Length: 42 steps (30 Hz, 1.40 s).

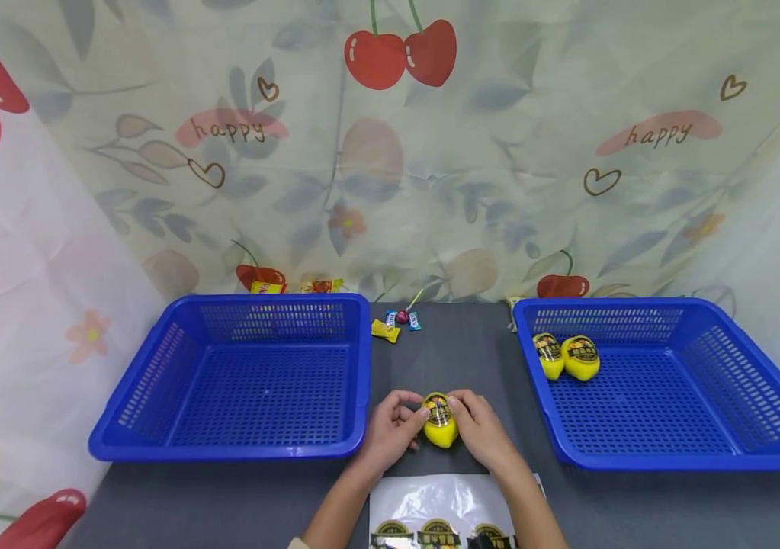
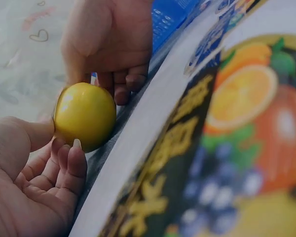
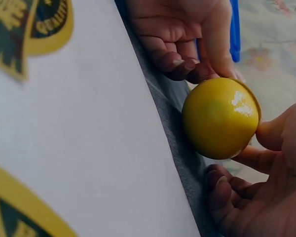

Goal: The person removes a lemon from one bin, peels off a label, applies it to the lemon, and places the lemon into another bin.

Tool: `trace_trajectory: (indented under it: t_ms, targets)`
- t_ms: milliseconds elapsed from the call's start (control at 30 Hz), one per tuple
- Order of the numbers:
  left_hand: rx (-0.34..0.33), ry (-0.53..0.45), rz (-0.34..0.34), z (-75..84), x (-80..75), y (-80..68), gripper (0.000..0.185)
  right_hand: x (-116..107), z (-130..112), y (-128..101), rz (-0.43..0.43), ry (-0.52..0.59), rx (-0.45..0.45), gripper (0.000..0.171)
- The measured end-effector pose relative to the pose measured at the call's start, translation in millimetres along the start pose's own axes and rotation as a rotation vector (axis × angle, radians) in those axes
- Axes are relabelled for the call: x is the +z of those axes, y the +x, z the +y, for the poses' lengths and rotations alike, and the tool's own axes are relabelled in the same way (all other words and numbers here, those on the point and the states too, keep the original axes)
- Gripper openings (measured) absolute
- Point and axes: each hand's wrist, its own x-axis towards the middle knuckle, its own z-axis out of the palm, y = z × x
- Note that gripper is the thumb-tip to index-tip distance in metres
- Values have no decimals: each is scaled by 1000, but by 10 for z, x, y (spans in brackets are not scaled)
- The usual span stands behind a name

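Observation:
A yellow lemon (image 1: 441, 436) with a black-and-gold fruit label (image 1: 438, 410) across its upper side is held between both hands over the dark table. My left hand (image 1: 392, 432) pinches it from the left, thumb near the label's edge. From the other side my right hand (image 1: 483, 428) pinches it too, thumb at the label's right edge. Both wrist views show the lemon's plain yellow end (image 2: 86, 116), with the label turned away. Just in front of the hands lies a white sheet of labels (image 1: 458, 494), its printed fruit pictures partly cut off by the frame.
In the right blue basket (image 1: 678, 461), two labelled lemons (image 1: 581, 367) sit at the left side. A second blue basket (image 1: 225, 451) stands at left. Wrapped candies (image 1: 386, 331) and a lollipop (image 1: 402, 316) lie at the back, before a patterned curtain (image 1: 431, 183).

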Motion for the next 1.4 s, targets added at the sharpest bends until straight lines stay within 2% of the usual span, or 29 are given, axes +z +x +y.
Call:
trace_trajectory:
  t_ms: [167,400,600,767,933,1100,1167,1267,1333,1400]
  targets:
    - [2,12,-29,-1,0,-17,27,-25,0,8,-11,-9,39,22]
    - [-49,17,-120,10,-26,-40,35,-55,-16,14,-43,22,121,24]
    - [-37,53,-145,1,-34,-30,36,-86,-36,8,-58,62,183,26]
    - [-18,81,-166,7,-36,-33,37,-76,-9,15,-46,74,178,22]
    - [19,56,-196,-9,-61,-45,41,-59,49,38,-38,16,143,24]
    - [34,50,-185,-45,-66,-42,41,-82,101,73,-2,63,165,28]
    - [29,54,-166,-59,-60,-37,41,-121,108,77,45,30,111,26]
    - [27,59,-141,-64,-57,-35,40,-176,90,67,95,-47,-23,22]
    - [30,59,-140,-56,-56,-35,42,-180,58,54,88,-98,-115,30]
    - [34,62,-146,-40,-56,-35,43,-156,12,36,55,-162,-184,46]
